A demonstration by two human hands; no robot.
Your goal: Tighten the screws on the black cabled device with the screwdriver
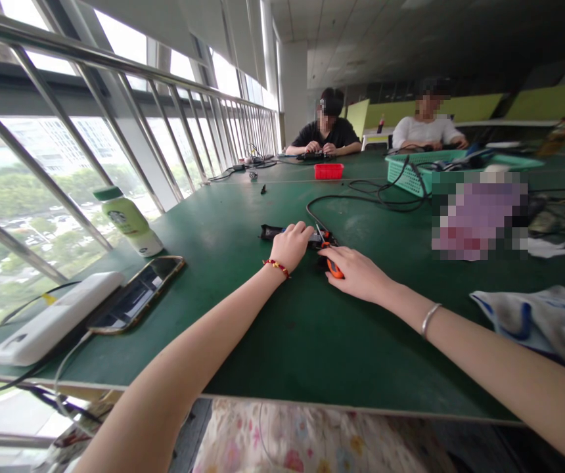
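A dark elongated device (273, 232) with a black cable lies on the green table. My left hand (291, 247) is closed over its middle, and a red and yellow bracelet circles that wrist. Just to the right, my right hand (356, 272) grips an orange and black screwdriver (334, 268), whose thin shaft points up and away over the device's right end. The exact spot of the tip is too small to tell. A silver bangle is on my right forearm.
At left are a green-capped bottle (129, 222), a phone (137, 293) and a white power strip (56, 320). Farther back sit a red box (328, 171), a teal basket (405, 176) and two people. A cloth (533, 318) lies at right.
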